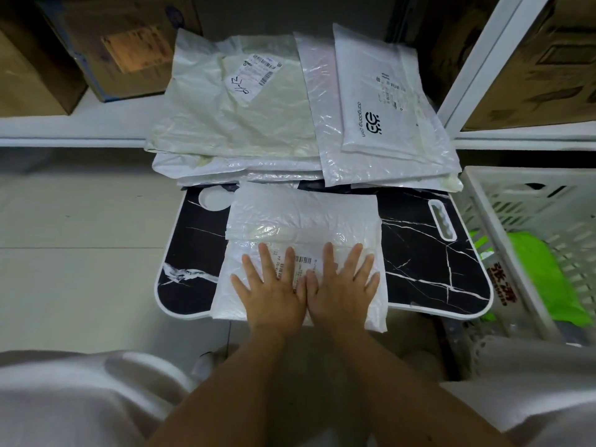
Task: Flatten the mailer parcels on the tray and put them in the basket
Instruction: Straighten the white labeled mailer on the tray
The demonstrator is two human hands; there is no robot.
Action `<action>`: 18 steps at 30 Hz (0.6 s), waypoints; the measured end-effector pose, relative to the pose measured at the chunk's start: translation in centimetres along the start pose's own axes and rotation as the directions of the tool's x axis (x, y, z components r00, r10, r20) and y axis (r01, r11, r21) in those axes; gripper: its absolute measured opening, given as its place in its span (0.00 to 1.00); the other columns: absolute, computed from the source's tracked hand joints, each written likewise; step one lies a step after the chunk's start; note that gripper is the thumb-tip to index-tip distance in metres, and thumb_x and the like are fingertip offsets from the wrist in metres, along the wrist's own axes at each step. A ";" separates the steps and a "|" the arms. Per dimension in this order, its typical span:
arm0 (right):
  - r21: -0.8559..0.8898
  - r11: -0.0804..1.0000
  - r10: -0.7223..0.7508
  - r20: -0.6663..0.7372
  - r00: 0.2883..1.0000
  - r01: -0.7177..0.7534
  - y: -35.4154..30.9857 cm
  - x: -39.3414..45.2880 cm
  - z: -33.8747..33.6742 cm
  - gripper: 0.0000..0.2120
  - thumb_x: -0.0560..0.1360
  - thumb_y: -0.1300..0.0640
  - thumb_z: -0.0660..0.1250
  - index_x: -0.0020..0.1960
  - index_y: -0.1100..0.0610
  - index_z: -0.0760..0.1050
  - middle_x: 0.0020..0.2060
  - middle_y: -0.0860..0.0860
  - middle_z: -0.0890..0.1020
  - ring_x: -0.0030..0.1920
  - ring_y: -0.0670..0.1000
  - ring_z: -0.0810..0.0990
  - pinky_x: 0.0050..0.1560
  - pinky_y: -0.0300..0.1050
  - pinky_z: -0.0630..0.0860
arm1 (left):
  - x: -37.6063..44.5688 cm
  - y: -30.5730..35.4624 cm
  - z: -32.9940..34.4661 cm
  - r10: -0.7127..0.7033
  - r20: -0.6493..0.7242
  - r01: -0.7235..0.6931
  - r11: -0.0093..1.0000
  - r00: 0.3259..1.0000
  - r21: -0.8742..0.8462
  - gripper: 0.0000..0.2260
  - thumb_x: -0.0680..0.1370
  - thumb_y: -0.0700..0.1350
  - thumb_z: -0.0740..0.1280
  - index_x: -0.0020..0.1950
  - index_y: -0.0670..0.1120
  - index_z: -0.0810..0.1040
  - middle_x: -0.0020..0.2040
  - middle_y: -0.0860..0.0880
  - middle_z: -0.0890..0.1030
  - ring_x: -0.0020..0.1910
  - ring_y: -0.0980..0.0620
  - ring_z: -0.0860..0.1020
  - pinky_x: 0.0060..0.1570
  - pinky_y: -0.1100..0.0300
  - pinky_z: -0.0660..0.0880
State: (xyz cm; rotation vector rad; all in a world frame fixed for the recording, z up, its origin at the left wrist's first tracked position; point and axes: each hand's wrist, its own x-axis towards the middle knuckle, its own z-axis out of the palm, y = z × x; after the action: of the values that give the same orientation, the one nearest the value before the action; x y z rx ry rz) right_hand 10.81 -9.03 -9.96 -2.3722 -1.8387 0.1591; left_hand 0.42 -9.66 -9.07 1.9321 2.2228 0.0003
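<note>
A black marble-patterned, white-rimmed tray (pixel 429 269) is covered by one white plastic mailer parcel (pixel 303 221) and a far-edge stack of white mailers (pixel 245 124).

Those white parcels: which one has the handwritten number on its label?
The big crinkled parcel at the far left of the pile, on top. Its label carries black marker scribble; the parcel under the hands and the logo parcel show only print.

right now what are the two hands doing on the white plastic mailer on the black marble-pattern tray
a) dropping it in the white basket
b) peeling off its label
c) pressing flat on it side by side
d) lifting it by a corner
c: the left hand and right hand lie palm down with fingers spread, side by side on the white plastic mailer atop the black marble-pattern tray.
</note>
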 end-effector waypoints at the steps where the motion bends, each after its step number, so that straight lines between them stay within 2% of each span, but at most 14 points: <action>1: -0.013 1.000 -0.002 -0.004 1.000 0.002 0.0 0.1 0.1 0.31 0.78 0.35 0.51 0.77 0.46 0.52 0.77 0.63 0.52 0.76 0.68 0.50 0.72 0.66 0.50 | 0.0 0.0 -0.1 0.002 0.006 -0.002 1.000 1.000 0.009 0.28 0.75 0.64 0.30 0.75 0.59 0.33 0.77 0.43 0.34 0.75 0.35 0.36 0.71 0.34 0.40; 4: -0.040 0.999 -0.023 -0.002 1.000 0.023 0.2 0.2 0.1 0.30 0.78 0.36 0.51 0.76 0.47 0.56 0.76 0.64 0.56 0.75 0.68 0.53 0.72 0.65 0.53 | 0.2 0.0 -0.4 0.020 0.018 -0.021 0.999 1.000 0.030 0.28 0.78 0.64 0.36 0.77 0.58 0.41 0.78 0.43 0.41 0.76 0.34 0.42 0.71 0.35 0.43; 6: -0.049 0.998 -0.031 -0.014 0.999 0.031 0.2 0.5 -0.3 0.28 0.78 0.37 0.53 0.74 0.48 0.62 0.73 0.65 0.62 0.73 0.69 0.58 0.70 0.66 0.56 | 0.5 -0.3 -0.9 0.026 -0.041 -0.025 0.999 0.999 0.026 0.27 0.79 0.62 0.41 0.77 0.56 0.57 0.77 0.42 0.57 0.73 0.33 0.57 0.69 0.36 0.54; 7: -0.056 0.998 -0.038 -0.031 0.999 0.036 0.3 0.7 -0.6 0.26 0.78 0.38 0.54 0.71 0.49 0.66 0.71 0.65 0.66 0.73 0.69 0.60 0.70 0.67 0.57 | 0.9 -0.5 -1.0 0.040 -0.089 -0.039 0.999 0.995 0.016 0.27 0.79 0.61 0.44 0.73 0.54 0.64 0.72 0.43 0.66 0.68 0.34 0.65 0.65 0.37 0.61; 9: -0.057 0.996 -0.079 -0.104 0.991 0.074 0.1 1.4 -1.1 0.19 0.78 0.42 0.56 0.63 0.51 0.74 0.64 0.65 0.73 0.72 0.67 0.62 0.69 0.68 0.57 | 1.9 -1.1 -1.2 0.064 -0.204 -0.066 0.998 0.977 0.001 0.26 0.78 0.60 0.47 0.68 0.49 0.70 0.59 0.46 0.76 0.54 0.40 0.73 0.53 0.44 0.69; 10: -0.057 0.991 -0.126 -0.152 0.980 0.119 0.1 2.0 -1.4 0.17 0.79 0.45 0.55 0.57 0.52 0.77 0.62 0.64 0.75 0.71 0.66 0.63 0.68 0.69 0.57 | 2.4 -1.2 -1.5 0.067 -0.249 -0.071 0.997 0.966 -0.008 0.26 0.78 0.60 0.48 0.68 0.48 0.70 0.54 0.47 0.77 0.49 0.42 0.74 0.48 0.47 0.70; 12: -0.039 0.972 -0.236 -0.196 0.952 0.233 0.0 3.3 -1.7 0.17 0.79 0.47 0.52 0.51 0.53 0.77 0.63 0.62 0.74 0.73 0.64 0.63 0.69 0.68 0.55 | 3.6 -1.0 -2.8 0.042 -0.243 -0.047 0.999 0.969 -0.016 0.27 0.79 0.61 0.48 0.74 0.49 0.62 0.53 0.48 0.76 0.48 0.45 0.73 0.45 0.49 0.70; 14: 0.030 0.955 -0.288 -0.126 0.949 0.294 0.1 4.4 -1.5 0.19 0.80 0.46 0.49 0.56 0.54 0.74 0.72 0.61 0.67 0.76 0.61 0.56 0.73 0.65 0.53 | 4.9 -0.8 -3.4 0.006 -0.159 -0.006 1.000 0.987 -0.004 0.29 0.79 0.63 0.47 0.77 0.53 0.52 0.57 0.49 0.72 0.53 0.47 0.71 0.48 0.49 0.68; 16: 0.080 0.955 -0.282 -0.054 0.958 0.286 0.5 4.9 -0.9 0.23 0.81 0.45 0.49 0.67 0.58 0.67 0.76 0.59 0.58 0.77 0.59 0.50 0.75 0.61 0.48 | 5.4 -0.7 -3.3 -0.022 -0.144 0.026 0.999 0.989 0.026 0.29 0.79 0.65 0.46 0.77 0.55 0.49 0.57 0.48 0.70 0.53 0.47 0.70 0.49 0.49 0.67; 18: 0.093 0.954 -0.278 -0.076 0.958 0.284 0.8 4.8 -0.6 0.29 0.80 0.42 0.47 0.73 0.59 0.61 0.77 0.57 0.54 0.78 0.58 0.47 0.76 0.59 0.45 | 5.4 -0.6 -2.6 -0.049 -0.178 0.057 0.997 0.983 0.045 0.29 0.78 0.65 0.45 0.77 0.56 0.49 0.56 0.47 0.69 0.52 0.47 0.69 0.49 0.50 0.66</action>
State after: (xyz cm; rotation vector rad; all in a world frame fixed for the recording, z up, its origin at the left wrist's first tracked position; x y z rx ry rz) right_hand 12.92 -4.59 -9.50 -1.9983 -2.0583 0.1439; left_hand -1.22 -4.16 -7.38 1.9684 2.4085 0.1139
